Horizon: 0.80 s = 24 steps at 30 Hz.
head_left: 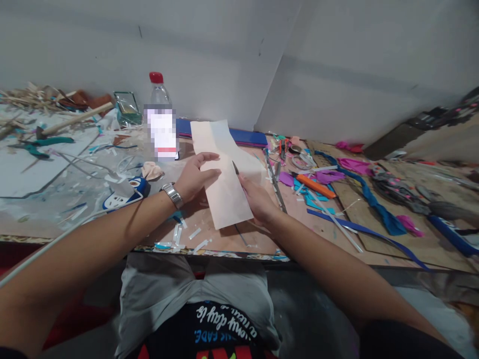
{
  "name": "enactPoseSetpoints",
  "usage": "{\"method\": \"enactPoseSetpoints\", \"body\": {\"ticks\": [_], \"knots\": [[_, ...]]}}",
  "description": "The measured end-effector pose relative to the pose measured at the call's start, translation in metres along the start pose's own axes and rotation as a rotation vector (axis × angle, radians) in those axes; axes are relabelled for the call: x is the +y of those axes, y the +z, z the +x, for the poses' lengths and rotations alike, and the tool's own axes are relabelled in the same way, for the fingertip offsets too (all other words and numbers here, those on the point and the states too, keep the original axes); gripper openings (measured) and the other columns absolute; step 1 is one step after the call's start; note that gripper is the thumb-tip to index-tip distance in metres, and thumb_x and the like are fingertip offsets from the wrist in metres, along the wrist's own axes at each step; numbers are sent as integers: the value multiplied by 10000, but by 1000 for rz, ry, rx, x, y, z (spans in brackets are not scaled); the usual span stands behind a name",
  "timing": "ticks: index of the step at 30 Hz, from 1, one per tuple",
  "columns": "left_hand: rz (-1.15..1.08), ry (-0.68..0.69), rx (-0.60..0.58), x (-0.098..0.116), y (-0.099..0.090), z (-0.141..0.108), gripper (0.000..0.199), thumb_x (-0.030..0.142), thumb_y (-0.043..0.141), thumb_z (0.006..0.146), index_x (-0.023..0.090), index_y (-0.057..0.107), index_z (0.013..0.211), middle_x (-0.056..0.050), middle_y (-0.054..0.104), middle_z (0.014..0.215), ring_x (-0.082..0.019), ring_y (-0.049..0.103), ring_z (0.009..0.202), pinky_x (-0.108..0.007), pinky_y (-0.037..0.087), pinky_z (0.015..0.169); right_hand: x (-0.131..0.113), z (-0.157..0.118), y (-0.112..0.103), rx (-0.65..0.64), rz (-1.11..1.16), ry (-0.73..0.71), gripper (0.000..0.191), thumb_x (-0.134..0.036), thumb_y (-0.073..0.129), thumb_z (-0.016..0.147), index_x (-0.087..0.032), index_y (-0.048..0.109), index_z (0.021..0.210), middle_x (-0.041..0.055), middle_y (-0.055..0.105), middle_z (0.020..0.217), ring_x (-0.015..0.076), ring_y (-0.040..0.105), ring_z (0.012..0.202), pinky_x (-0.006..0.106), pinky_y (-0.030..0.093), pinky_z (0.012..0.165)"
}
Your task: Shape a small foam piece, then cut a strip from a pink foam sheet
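Observation:
A sheet of cream paper (224, 194) is held above the bench at the middle of the head view, with a second flap (250, 167) spreading to the right. My left hand (196, 177), wearing a metal watch, grips the sheet's left edge, thumb and forefinger lying on top. At the right side of the paper my right hand (258, 199) is closed around what look like scissors (235, 168). Only a dark pointed blade shows, resting over the paper where strip and flap meet. The handles are hidden in the hand.
Behind the paper stand a red-capped bottle (160, 93) and a lit, blurred phone screen (162, 129). A power strip (125, 195) and green-handled pliers (45, 144) lie left. Right are an orange cutter (316, 185), scraps, ribbons and a dark metal arm (411, 127).

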<state>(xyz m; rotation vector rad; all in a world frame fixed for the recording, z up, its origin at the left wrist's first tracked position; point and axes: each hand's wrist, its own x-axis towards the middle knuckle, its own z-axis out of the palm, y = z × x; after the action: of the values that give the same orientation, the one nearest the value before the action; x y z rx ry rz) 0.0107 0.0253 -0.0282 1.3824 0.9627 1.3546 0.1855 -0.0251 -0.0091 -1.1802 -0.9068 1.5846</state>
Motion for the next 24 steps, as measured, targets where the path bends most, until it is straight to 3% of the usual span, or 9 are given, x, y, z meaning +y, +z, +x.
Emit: {"method": "enactPoseSetpoints", "body": {"ticks": [8, 16, 24], "knots": [[-19, -21, 8, 0, 0, 0, 384, 187, 756, 704, 168, 650, 1073, -97, 648, 1229, -242, 611, 1100, -391, 534, 916, 0, 0, 2, 15, -13, 2, 301, -395, 492, 999, -170, 671, 1090, 80, 779, 953, 222, 732, 837, 350, 586, 768], [-44, -44, 11, 1, 1, -1, 382, 198, 765, 698, 176, 649, 1061, -94, 661, 1180, -224, 639, 1000, -371, 564, 837, -4, -3, 4, -2, -72, 35, 330, -379, 461, 1006, -163, 693, 1096, 73, 780, 914, 212, 719, 749, 319, 562, 672], [-125, -165, 28, 5, 1, -2, 356, 225, 754, 736, 182, 668, 1078, -57, 701, 955, -150, 634, 729, -297, 546, 658, -4, -2, 4, 24, -40, 35, 347, -418, 464, 1012, -178, 698, 1095, 61, 781, 959, 199, 718, 825, 287, 546, 672]]}}
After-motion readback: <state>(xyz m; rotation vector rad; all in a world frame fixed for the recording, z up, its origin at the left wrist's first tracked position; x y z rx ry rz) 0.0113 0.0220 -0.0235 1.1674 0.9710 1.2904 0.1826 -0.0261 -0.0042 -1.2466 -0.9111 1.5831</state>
